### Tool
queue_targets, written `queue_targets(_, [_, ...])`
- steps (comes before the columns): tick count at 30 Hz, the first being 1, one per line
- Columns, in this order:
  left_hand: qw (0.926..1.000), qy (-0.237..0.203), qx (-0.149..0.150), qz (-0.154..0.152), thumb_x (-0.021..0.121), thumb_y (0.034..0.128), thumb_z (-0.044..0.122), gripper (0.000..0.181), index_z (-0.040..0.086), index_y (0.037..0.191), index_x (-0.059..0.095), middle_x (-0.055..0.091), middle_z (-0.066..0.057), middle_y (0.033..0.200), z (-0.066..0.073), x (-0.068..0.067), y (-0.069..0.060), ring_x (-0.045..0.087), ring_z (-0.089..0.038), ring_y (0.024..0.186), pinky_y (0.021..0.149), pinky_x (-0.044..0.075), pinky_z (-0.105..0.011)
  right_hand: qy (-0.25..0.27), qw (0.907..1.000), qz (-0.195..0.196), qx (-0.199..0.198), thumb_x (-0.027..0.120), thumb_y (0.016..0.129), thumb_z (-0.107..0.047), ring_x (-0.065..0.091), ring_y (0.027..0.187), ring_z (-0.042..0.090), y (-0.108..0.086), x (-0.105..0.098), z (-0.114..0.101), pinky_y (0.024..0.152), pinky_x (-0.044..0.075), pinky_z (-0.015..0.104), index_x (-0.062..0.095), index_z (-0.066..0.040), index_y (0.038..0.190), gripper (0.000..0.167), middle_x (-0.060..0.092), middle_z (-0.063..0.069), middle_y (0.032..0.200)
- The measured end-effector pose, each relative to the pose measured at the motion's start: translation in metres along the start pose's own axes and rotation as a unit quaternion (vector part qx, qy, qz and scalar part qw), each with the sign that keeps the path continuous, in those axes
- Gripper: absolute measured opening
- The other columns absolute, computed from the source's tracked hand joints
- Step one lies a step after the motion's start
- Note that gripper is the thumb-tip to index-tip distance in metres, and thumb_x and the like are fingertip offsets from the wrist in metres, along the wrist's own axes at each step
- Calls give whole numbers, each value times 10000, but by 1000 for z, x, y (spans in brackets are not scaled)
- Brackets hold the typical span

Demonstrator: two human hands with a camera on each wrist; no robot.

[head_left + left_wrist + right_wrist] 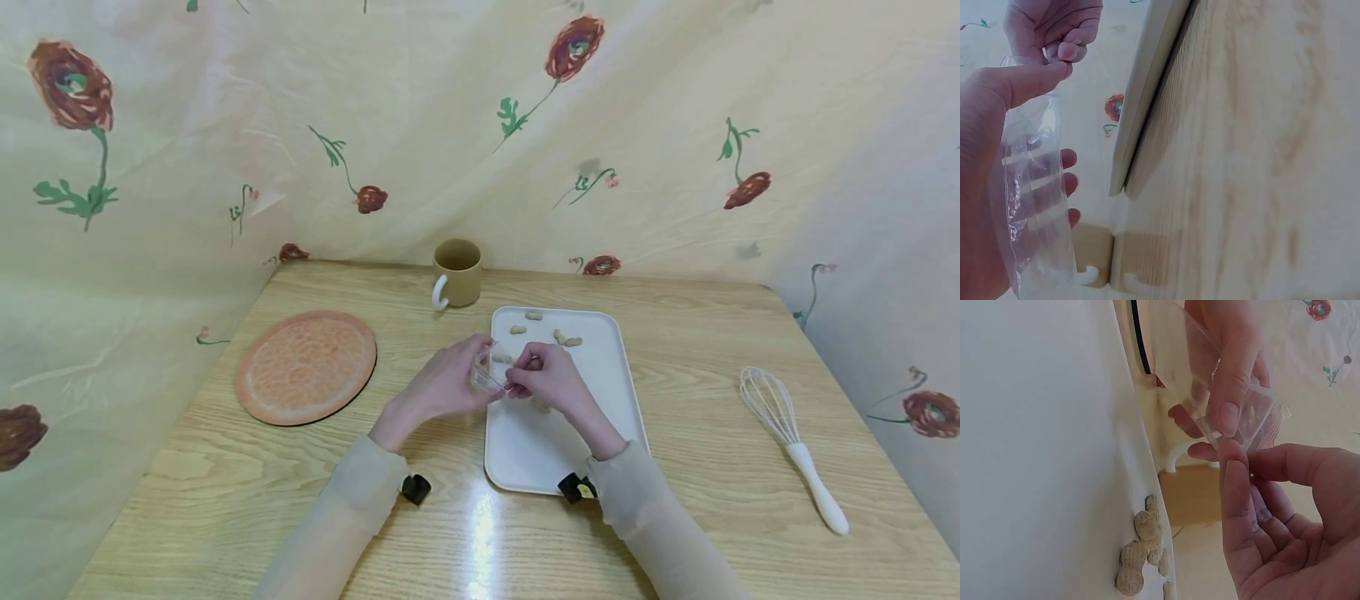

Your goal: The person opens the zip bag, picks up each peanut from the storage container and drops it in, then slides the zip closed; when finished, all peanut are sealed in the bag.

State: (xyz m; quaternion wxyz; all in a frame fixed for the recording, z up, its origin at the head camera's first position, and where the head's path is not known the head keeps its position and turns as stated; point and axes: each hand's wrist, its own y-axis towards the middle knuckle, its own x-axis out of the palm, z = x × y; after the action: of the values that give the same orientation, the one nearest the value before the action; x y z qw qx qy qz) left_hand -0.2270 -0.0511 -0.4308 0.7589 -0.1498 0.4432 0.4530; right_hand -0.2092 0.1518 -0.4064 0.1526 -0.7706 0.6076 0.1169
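A clear plastic bag (1035, 219) is held between my two hands above the left side of a white tray (525, 458). My left hand (446, 383) grips it, the thumb in front and the other fingers showing through the film from behind. Thumb and index finger of my right hand (553, 379) pinch the bag's edge, close to the left thumb in the right wrist view. Several unshelled peanuts (1132, 569) lie on the tray, some beyond the hands and at least one partly hidden beneath the right hand.
Behind the tray, toward the left, stands a tan mug (459, 275) with a white handle. A round orange-patterned mat (306, 367) lies at the left of the wooden table (697, 333). On the right is a white-handled whisk (806, 475). Flowered cloth (450, 125) hangs behind.
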Motion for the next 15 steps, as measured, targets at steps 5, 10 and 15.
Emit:
queue_targets(5, [9999,84,69,44,765,843,441,736,114,1417,440,576,-66,1350,-2,-1,0,547,-239,1213,1016,388,-504,50,10000,22,24,661,909,13,694,627,201,-1,-1,-2,614,578,336,601,44,861,82,708,132,738])
queue_targets(10, [9998,-54,-164,-18,774,835,449,764,125,1439,437,591,-58,1328,-3,-2,0,567,-258,1186,1032,386,-505,75,10000,-36,-12,677,936,-51,696,640,208,-1,-6,-2,649,585,386,601,52,899,133,713,145,756])
queue_targets(15, [9988,-181,-447,-132,783,823,470,795,139,1458,435,614,-68,1290,-4,-6,0,585,-270,1158,983,440,-474,-89,9999,22,-50,680,949,-93,701,672,220,3,-21,-2,673,585,394,615,59,963,165,718,158,796])
